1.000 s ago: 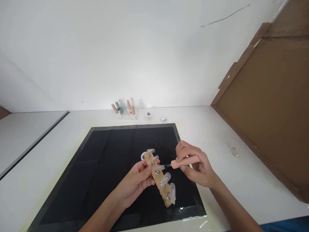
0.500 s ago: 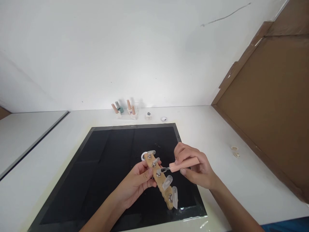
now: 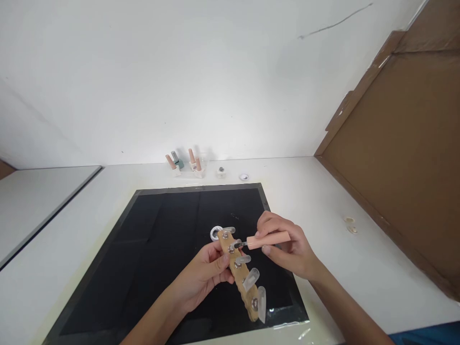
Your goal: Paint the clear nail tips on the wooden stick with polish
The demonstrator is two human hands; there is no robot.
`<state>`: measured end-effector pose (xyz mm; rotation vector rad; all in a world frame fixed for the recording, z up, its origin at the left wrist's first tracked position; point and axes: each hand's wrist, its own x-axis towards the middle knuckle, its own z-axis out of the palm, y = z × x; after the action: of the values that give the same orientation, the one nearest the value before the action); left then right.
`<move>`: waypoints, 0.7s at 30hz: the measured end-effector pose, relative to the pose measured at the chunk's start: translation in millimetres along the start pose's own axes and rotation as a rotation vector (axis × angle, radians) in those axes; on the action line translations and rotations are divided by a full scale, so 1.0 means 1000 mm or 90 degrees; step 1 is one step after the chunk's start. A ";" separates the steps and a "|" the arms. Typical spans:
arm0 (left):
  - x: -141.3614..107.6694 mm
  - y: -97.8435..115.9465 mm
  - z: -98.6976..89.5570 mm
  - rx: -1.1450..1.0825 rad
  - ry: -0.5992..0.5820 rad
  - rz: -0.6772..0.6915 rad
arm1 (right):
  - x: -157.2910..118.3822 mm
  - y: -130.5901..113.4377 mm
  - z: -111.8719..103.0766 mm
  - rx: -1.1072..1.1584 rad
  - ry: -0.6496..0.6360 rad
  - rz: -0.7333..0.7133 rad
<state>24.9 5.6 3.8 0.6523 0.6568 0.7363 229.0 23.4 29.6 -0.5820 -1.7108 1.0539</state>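
Note:
My left hand [image 3: 206, 270] is closed around a wooden nail tip stand [image 3: 240, 275], tilted with its near end toward me. Several clear false nails [image 3: 251, 279] sit along the stand on round metal knobs. Between the thumb and fingers of my right hand [image 3: 285, 244] is a nail polish brush [image 3: 268, 240] with a peach cap-handle. Its dark bristle end is at the second false nail from the far end; whether it touches cannot be made out. A small white ring-shaped dish [image 3: 216, 233] lies just past the stand's far end.
A black mat [image 3: 161, 249] lies taped on the white table. Behind it stand several nail polish bottles [image 3: 198, 168], an uncapped bottle [image 3: 221, 173] and a small white dish [image 3: 244, 177]. Two small round pieces [image 3: 351, 230] lie at right, near a cardboard panel [image 3: 402, 158].
The brush has shifted from the middle false nail to the second from the far end. The stand has moved slightly toward me and right, uncovering more of the white dish.

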 end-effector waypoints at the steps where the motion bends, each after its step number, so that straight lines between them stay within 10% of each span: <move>1: 0.000 0.000 0.000 0.000 -0.002 0.000 | 0.000 0.000 0.000 -0.001 0.002 0.002; 21: -0.001 0.000 0.000 0.000 -0.008 -0.005 | 0.002 -0.003 0.002 -0.025 0.008 0.040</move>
<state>24.0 5.1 3.8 0.6537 0.6485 0.7237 226.5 22.2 32.5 -0.6703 -1.7153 1.0601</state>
